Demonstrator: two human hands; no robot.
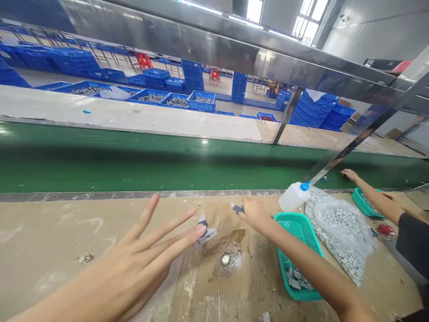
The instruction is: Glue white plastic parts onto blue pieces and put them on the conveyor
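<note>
My left hand (144,255) reaches in from the lower left, its outer fingers spread. At its index fingertip is a small grey-and-white piece (208,235), slightly blurred, apparently pinched against the thumb, which is hidden below. My right hand (256,213) is closed on a small dark grey piece with a white tip (237,209), near the bench's far edge. Between and below both hands lies a wet patch with a round pale disc (225,259) among small crumbs. Under my right forearm stands a green basket (298,219) with flat grey pieces (297,279) at its near end.
A white bottle with a blue cap (294,197) and a plastic bag of small pale pieces (342,223) lie right. Beyond the brown bench runs a green conveyor belt (167,165). A co-worker's hand (350,174) reaches over it. A metal post (355,143) slants across the right side.
</note>
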